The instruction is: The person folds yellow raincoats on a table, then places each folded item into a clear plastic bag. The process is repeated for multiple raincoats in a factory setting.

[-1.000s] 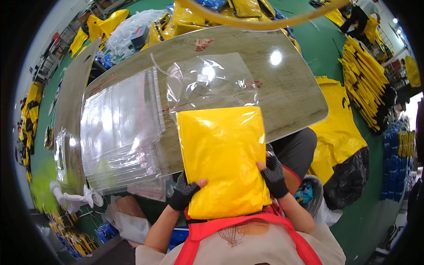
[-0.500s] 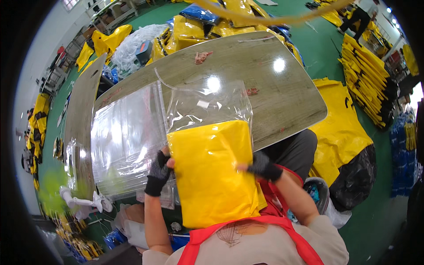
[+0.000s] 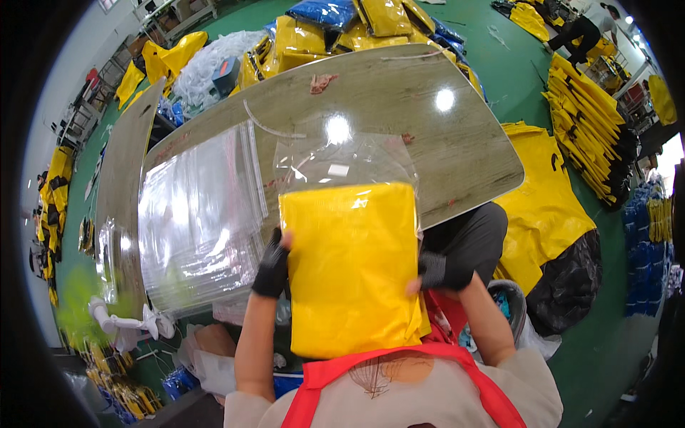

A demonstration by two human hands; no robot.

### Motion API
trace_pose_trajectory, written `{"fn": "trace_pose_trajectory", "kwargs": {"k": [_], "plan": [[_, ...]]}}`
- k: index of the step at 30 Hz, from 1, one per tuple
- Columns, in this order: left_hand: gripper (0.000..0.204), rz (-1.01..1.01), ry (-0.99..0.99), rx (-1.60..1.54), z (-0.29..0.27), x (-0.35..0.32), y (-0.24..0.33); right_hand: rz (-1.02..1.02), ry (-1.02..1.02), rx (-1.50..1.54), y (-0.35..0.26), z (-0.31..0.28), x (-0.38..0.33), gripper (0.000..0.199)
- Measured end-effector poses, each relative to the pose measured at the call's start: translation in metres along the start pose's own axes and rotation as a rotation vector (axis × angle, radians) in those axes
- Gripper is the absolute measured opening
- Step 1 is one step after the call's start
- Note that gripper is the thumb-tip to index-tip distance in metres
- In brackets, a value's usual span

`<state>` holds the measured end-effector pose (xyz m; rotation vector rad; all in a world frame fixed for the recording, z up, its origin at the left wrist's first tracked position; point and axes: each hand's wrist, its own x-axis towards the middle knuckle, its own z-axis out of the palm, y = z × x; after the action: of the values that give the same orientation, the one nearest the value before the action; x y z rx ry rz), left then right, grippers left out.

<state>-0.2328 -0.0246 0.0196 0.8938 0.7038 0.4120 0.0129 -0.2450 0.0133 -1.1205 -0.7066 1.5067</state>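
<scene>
A neatly folded yellow plastic-like sheet (image 3: 349, 271) lies before me, its far part inside a clear plastic bag (image 3: 314, 160) whose transparent end spreads over the tabletop. Whether the near part is covered by the bag, I cannot tell. My left hand (image 3: 273, 267), in a dark fingerless glove, grips the left edge with the thumb along it. At the right edge my right hand (image 3: 441, 272), gloved likewise, pinches the side; some of its fingers are hidden. Left of the folded sheet rests a stack of flat clear bags (image 3: 200, 221).
A wood-look table (image 3: 457, 143) bears the bags and pinkish scraps (image 3: 322, 83). Behind it are piled yellow and blue packages (image 3: 307, 36). Yellow sheeting (image 3: 539, 192) and a bin (image 3: 508, 303) stand at my right, a small white fan (image 3: 128, 319) at left. Another person (image 3: 578, 32) bends far right.
The folded sheet has straightened and its far edge sits further up over the table. My right hand has moved from its front face to the right edge. The left hand still grips the left edge.
</scene>
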Motion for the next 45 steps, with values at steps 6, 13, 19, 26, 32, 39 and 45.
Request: {"fn": "trace_pose_trajectory", "kwargs": {"k": [6,13,19,26,32,39,45], "plan": [[0.066,0.014,-0.274,0.347,-0.004,-0.016,0.004,-0.016,0.31,-0.221,0.024,-0.017,0.008,0.045],[0.052,0.083,-0.152,0.385,0.024,-0.004,-0.022,0.045,0.485,0.439,-0.036,-0.013,0.02,0.04],[0.055,-0.098,-0.028,0.196,0.001,0.007,-0.003,0.198,0.134,-0.403,0.013,-0.004,-0.007,0.052],[0.065,-0.062,-0.107,-0.021,-0.026,0.007,-0.001,0.183,0.251,-0.427,0.005,-0.006,0.011,0.046],[0.057,-0.128,-0.221,0.432,0.005,0.007,0.004,0.01,0.398,0.071,0.001,-0.044,0.026,0.044],[0.05,-0.075,-0.042,0.355,0.003,0.016,-0.001,-0.06,0.17,-0.13,-0.01,-0.017,0.015,0.043],[0.048,-0.109,-0.107,-0.133,-0.006,0.047,0.032,-0.175,0.36,0.15,-0.036,-0.027,0.059,0.036]]}}
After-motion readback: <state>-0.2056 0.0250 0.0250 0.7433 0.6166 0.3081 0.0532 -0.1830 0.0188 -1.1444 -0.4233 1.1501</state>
